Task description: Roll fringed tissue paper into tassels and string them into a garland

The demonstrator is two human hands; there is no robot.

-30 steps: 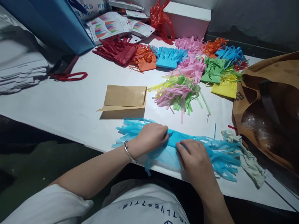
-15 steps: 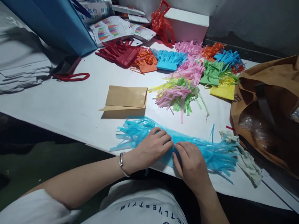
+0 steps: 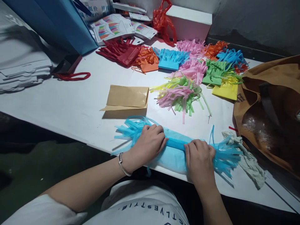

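Observation:
A light blue fringed tissue paper piece [image 3: 174, 144] lies along the near edge of the white table [image 3: 70, 106], its middle rolled into a tube and its cut strips fanning out at both ends. My left hand [image 3: 150, 142], with a silver bracelet on the wrist, has its fingers curled over the left part of the roll. My right hand [image 3: 199, 157] is curled over the right part, beside the right fringe. Both hands press on the roll.
A tan envelope [image 3: 126, 97] lies behind the roll. Loose pink, green and yellow strips [image 3: 181, 93] and several coloured fringe stacks [image 3: 171, 59] sit further back. A brown bag [image 3: 269, 106] is at right, a crumpled rag [image 3: 246, 159] beside it, a blue bag [image 3: 53, 25] at back left.
My hands have moved apart along the blue paper, the right one sliding to the right. The middle now shows as a tighter roll.

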